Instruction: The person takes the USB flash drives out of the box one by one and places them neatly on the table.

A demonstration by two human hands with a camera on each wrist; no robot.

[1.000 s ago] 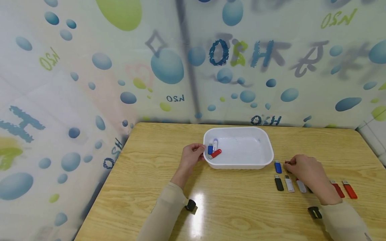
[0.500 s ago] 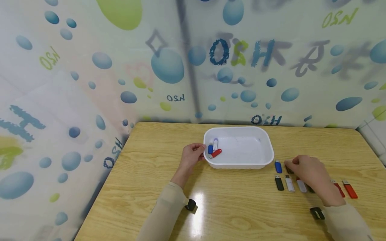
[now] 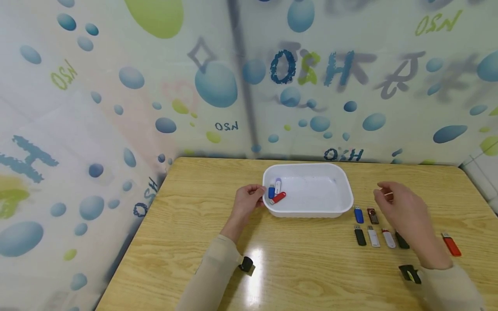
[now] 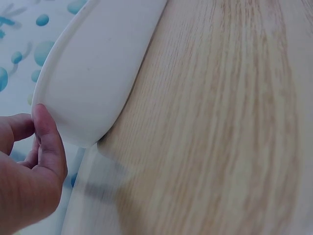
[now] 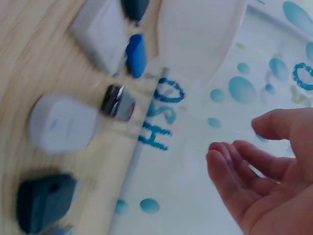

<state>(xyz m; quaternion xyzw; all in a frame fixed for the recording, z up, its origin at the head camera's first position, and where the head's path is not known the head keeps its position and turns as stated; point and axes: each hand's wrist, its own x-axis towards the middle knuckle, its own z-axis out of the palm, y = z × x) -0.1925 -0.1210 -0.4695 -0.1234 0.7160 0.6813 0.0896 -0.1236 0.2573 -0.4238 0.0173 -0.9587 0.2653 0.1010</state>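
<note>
My left hand [image 3: 248, 199] pinches the left rim of a white plastic tub [image 3: 311, 214] between thumb and finger; in the left wrist view, its fingers [image 4: 48, 127] lie at the rim. Inside the tub's left end are a blue USB stick [image 3: 271, 192], a white one [image 3: 278, 186] and a red one [image 3: 278, 198]. My right hand [image 3: 404, 214] is raised over the table's right side, thumb apart from the fingers and holding nothing. A dark red-brown USB stick [image 3: 372, 216] lies just left of it, beside another blue stick [image 3: 359, 214].
A lower row on the wooden table [image 3: 186, 207] has a black USB stick [image 3: 360, 236], a white one [image 3: 373, 236], a red-and-white one [image 3: 388, 238], a dark one [image 3: 402, 240] and a red one [image 3: 451, 245]. A bubble-patterned curtain [image 3: 218, 147] hangs behind.
My right hand has let go of the dark red-brown USB stick, which now lies beside the blue one, and has lifted up and to the right. The left hand stays at the tub's rim.
</note>
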